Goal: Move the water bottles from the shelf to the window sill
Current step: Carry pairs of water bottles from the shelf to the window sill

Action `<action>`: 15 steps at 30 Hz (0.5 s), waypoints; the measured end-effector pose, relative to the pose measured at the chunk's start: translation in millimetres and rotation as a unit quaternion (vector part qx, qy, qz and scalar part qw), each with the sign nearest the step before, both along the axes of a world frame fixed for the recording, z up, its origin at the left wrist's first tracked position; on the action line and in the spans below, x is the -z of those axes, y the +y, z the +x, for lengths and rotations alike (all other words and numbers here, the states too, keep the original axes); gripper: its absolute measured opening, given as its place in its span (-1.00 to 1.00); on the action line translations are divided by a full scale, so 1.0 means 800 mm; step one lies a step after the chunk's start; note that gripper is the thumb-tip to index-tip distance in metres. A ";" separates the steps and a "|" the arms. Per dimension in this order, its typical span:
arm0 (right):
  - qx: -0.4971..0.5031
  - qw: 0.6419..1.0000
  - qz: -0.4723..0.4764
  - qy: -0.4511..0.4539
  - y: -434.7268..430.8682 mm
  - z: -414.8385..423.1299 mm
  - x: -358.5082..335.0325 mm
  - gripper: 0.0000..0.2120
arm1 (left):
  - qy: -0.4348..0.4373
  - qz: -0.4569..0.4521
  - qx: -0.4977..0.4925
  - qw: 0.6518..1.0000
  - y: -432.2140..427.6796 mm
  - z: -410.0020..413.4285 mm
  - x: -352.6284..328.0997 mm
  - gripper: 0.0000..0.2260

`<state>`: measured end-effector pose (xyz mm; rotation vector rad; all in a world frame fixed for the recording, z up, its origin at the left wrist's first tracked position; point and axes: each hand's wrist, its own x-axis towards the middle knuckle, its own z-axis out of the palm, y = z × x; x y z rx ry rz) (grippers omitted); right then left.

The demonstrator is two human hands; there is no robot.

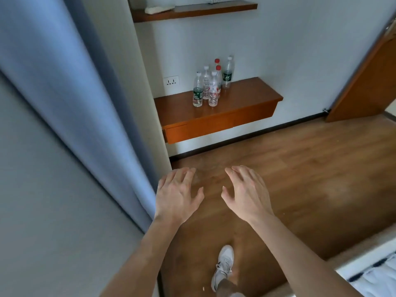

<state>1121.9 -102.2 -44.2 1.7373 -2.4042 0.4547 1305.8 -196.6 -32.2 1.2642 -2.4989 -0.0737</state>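
Observation:
Several clear plastic water bottles (211,84) stand clustered upright on a wall-mounted wooden shelf (240,103) ahead of me. Some have green labels, some have red caps. My left hand (176,197) and my right hand (246,194) are held out in front, palms down, fingers spread and relaxed, holding nothing. Both hands hover above the wooden floor, well short of the shelf. No window sill shows in this view.
A blue curtain (70,93) hangs along the left. A higher wooden shelf (192,11) carries a white cloth. A wall socket (171,81) sits left of the bottles. A wooden door (368,82) stands open at right; a bed corner (372,273) is bottom right. My white shoe (224,266) is on the floor.

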 end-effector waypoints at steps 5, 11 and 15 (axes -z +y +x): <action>0.015 1.000 -0.003 -0.016 -0.085 -0.090 0.003 -0.53 | -0.007 -0.001 0.008 1.000 -0.089 -0.099 -0.003 -0.54; 0.025 0.999 -0.007 -0.020 -0.170 -0.202 0.002 -0.53 | -0.003 0.017 -0.009 1.000 -0.192 -0.213 -0.011 -0.52; 0.035 0.999 -0.001 -0.020 -0.217 -0.254 0.001 -0.53 | -0.005 0.026 -0.005 1.000 -0.239 -0.266 -0.011 -0.51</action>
